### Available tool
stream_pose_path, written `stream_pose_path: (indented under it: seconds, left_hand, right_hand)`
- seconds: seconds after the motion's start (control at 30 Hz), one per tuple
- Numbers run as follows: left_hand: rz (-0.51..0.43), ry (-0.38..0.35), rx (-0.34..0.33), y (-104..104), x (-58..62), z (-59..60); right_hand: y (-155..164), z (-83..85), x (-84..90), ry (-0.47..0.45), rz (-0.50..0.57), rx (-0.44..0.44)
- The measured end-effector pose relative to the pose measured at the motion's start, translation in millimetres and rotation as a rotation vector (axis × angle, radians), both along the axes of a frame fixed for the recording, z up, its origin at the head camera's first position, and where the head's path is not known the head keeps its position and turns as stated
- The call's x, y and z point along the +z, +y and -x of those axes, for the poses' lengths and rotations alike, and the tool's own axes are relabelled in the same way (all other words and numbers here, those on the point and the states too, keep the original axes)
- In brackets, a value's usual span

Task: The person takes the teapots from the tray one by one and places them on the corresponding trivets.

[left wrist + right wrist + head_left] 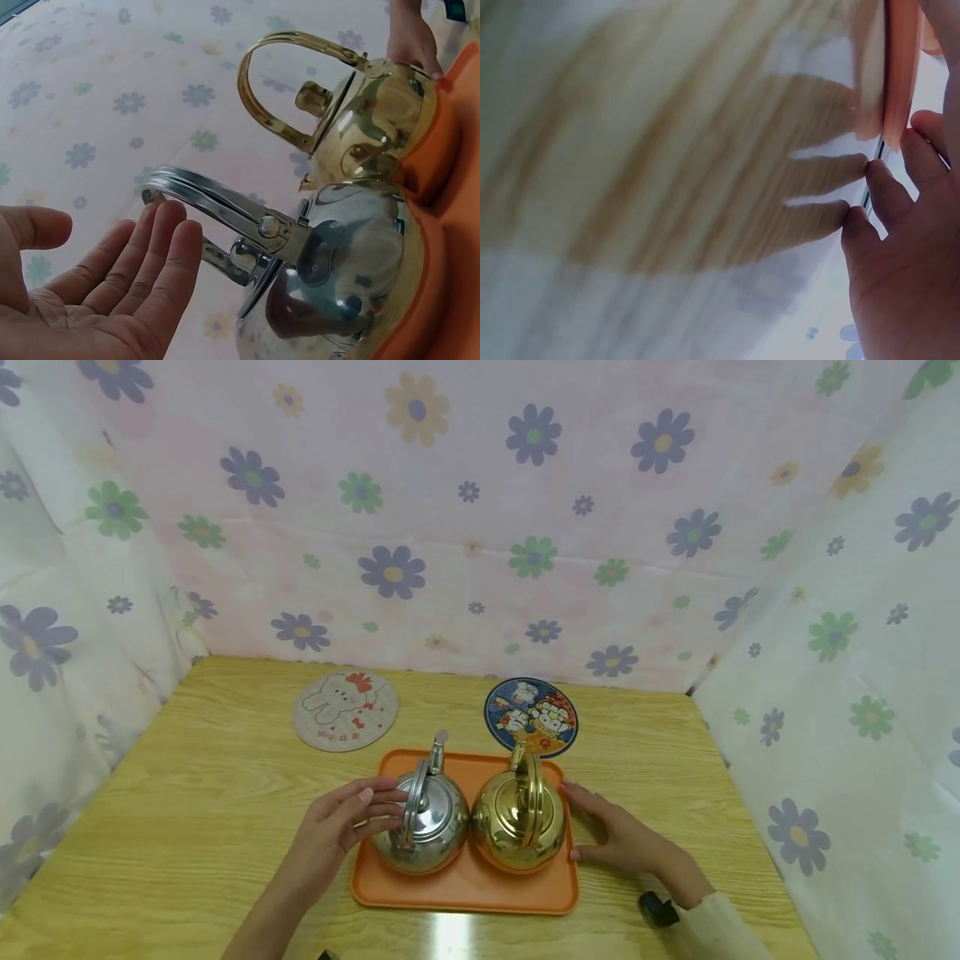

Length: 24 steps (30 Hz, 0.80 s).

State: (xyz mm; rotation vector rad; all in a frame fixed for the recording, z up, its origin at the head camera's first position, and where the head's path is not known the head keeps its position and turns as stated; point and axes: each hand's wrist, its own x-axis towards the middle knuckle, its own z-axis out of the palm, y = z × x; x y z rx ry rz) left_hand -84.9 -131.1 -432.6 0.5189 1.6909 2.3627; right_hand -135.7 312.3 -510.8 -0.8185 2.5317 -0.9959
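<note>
An orange tray (pixel 465 893) holds two kettles side by side, a silver kettle (pixel 446 839) on the left and a gold kettle (pixel 491 822) on the right. Both handles stand upright. My left hand (pixel 330 822) is beside the silver kettle, palm turned up in the left wrist view, with fingertips (pixel 187 244) right at its arched handle (pixel 217 202) and not curled round it. At the tray's right rim, my right hand (pixel 622 839) lies with spread fingers, its thumb and fingertips close to the edge. In the right wrist view its fingertips (pixel 855 217) meet the tabletop.
Behind the tray on the wooden table (pixel 225 793) lie two round mats, a pale rabbit mat (pixel 345 710) at left and a dark blue cartoon mat (pixel 531 714) at right. Flowered cloth (pixel 465 527) hangs around the table. A small black object (pixel 658 910) sits by the right wrist.
</note>
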Motion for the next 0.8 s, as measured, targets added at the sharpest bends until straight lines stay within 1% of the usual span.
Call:
stream_pose_path:
  seconds: [0.27, 0.47, 0.63, 0.73, 0.8]
  left_hand:
    - [0.08, 0.012, 0.001, 7, 5.0, -0.5]
    - [0.104, -0.009, -0.019, 11, 10.6, -1.9]
    - [0.11, -0.099, -0.01, 13, 13.9, -2.1]
    - [0.134, -0.161, 0.002, 14, 15.5, -1.3]
    - [0.158, -0.189, 0.011, 15, 16.1, -0.2]
  right_hand:
    - [0, -0.9, 3.4, 0.01, -0.059, 0.006]
    - [0, 0.5, 2.3, 0.036, -0.05, 0.017]
    - [1, 1.5, 1.0, 0.03, -0.038, 0.016]
    - [1, 2.0, 0.6, 0.027, -0.038, 0.014]
    - [1, 2.4, 0.6, 0.024, -0.036, 0.012]
